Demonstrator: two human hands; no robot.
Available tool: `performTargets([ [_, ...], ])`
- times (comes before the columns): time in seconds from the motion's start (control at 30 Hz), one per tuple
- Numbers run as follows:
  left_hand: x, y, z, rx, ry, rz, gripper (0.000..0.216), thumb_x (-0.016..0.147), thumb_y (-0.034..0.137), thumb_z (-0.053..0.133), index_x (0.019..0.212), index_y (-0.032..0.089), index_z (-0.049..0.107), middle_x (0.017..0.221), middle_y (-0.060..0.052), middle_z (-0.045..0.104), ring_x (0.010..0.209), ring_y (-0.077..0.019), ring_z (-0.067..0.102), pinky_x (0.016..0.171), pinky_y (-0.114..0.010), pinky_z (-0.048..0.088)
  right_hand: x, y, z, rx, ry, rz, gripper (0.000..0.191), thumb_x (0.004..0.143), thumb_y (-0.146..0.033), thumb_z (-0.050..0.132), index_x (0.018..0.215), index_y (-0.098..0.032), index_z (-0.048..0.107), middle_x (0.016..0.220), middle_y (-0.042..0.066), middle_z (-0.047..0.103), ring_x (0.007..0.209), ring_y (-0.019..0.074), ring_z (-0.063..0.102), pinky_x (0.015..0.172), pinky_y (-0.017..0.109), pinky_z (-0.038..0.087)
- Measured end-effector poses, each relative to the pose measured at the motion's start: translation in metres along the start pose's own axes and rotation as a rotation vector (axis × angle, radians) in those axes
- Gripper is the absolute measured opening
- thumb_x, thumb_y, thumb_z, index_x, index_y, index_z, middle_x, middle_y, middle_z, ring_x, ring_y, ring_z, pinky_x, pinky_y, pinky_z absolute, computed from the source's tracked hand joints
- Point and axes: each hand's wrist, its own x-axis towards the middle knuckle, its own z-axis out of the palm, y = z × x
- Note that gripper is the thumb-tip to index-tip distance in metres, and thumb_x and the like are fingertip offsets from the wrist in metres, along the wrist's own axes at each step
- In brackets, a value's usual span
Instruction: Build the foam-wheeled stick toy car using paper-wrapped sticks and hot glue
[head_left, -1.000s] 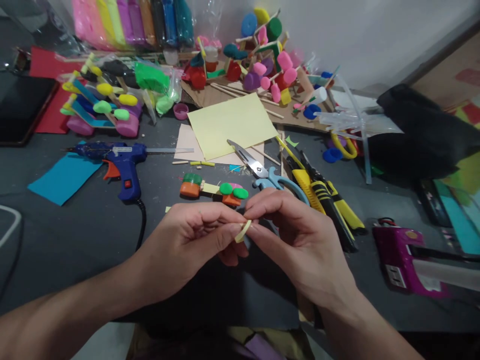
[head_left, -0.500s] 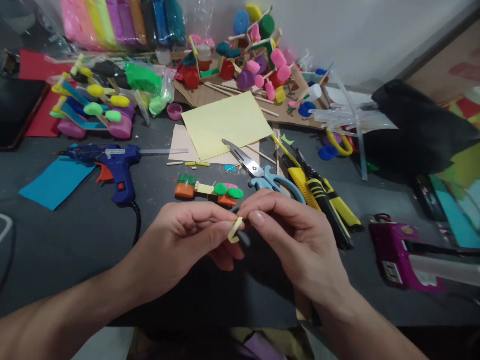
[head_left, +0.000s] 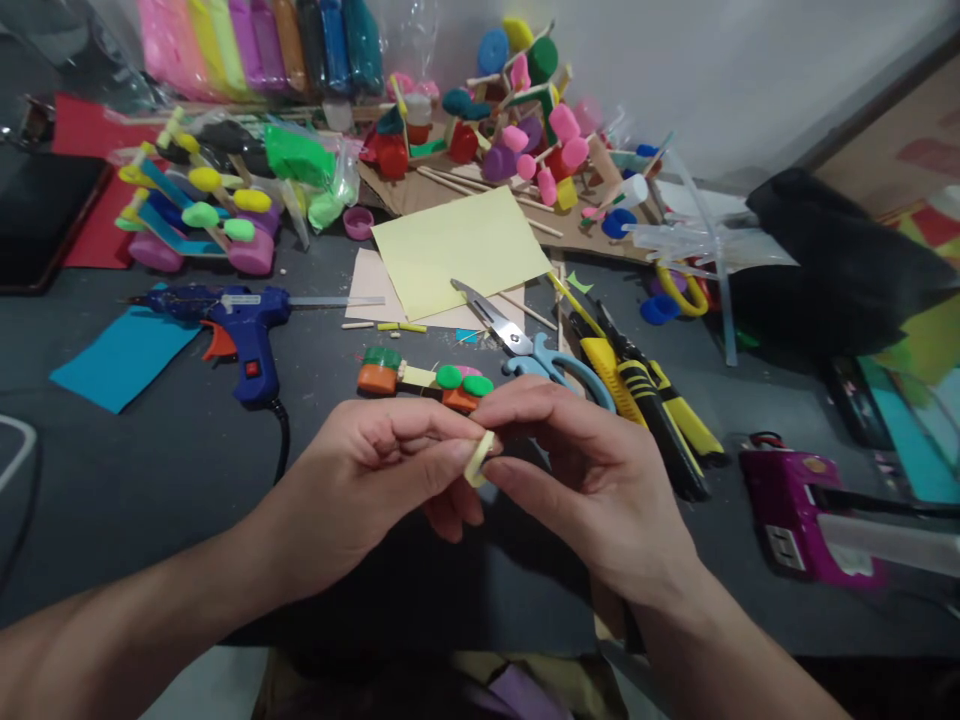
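Observation:
My left hand [head_left: 375, 475] and my right hand [head_left: 585, 480] meet above the dark table [head_left: 150, 480], both pinching a small pale-yellow paper strip [head_left: 478, 459] between thumbs and fingers. The strip is curled. Just beyond my fingers lies a small model of orange blocks, a stick and green discs [head_left: 420, 378]. Blue-handled scissors [head_left: 525, 345] lie behind my right hand.
A blue glue gun [head_left: 232, 320] lies at the left with its cord. Yellow paper [head_left: 461, 250], yellow-black cutters [head_left: 645, 390], a purple device [head_left: 802, 510], a teal sheet [head_left: 120, 355], and colourful stick-and-clay models [head_left: 202, 215] crowd the back. A black bag [head_left: 840, 260] sits right.
The paper strip has been bent and rolled tighter between my fingertips; my hands stay in nearly the same place.

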Motion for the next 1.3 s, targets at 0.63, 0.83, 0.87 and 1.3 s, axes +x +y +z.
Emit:
performTargets([
  [0.63, -0.0019, -0.0072, 0.0013, 1.046, 0.166, 0.477, 0.021, 0.101, 0.025, 0.054, 0.093, 0.021, 0.072, 0.076, 0.002, 0.076, 0.068, -0.0123, 0.07, 0.064, -0.022, 0.046, 0.0012, -0.001, 0.003, -0.092, 0.046, 0.169, 0.013, 0.091, -0.017, 0.068, 0.078, -0.02, 0.067, 0.081, -0.001, 0.066, 0.076, 0.0132, 0.061, 0.068, 0.025, 0.048],
  [0.83, -0.0008, -0.0032, 0.0035, 0.777, 0.153, 0.398, 0.018, 0.1, 0.023, 0.056, 0.089, 0.02, 0.071, 0.078, 0.003, 0.075, 0.07, -0.0101, 0.069, 0.066, -0.018, 0.05, 0.0027, -0.0031, 0.0005, 0.052, 0.049, 0.217, 0.016, 0.091, -0.022, 0.068, 0.076, -0.02, 0.069, 0.076, -0.001, 0.067, 0.071, 0.0128, 0.061, 0.066, 0.024, 0.05],
  [0.87, -0.0003, -0.0025, 0.004, 0.717, 0.153, 0.385, 0.017, 0.1, 0.022, 0.057, 0.089, 0.02, 0.071, 0.078, 0.003, 0.075, 0.071, -0.0095, 0.07, 0.066, -0.017, 0.051, 0.0028, -0.0036, 0.0003, 0.054, 0.059, 0.2, 0.016, 0.092, -0.021, 0.068, 0.076, -0.02, 0.07, 0.076, -0.001, 0.067, 0.072, 0.0131, 0.062, 0.068, 0.024, 0.051],
  [1.3, -0.0035, -0.0071, -0.0003, 1.155, 0.169, 0.548, 0.021, 0.102, 0.024, 0.054, 0.102, 0.022, 0.074, 0.093, 0.0, 0.083, 0.08, -0.0144, 0.076, 0.075, -0.021, 0.053, 0.0003, -0.004, 0.0045, -0.021, 0.089, 0.182, 0.016, 0.086, -0.027, 0.079, 0.075, -0.02, 0.071, 0.076, -0.001, 0.066, 0.071, 0.0138, 0.059, 0.064, 0.026, 0.047],
])
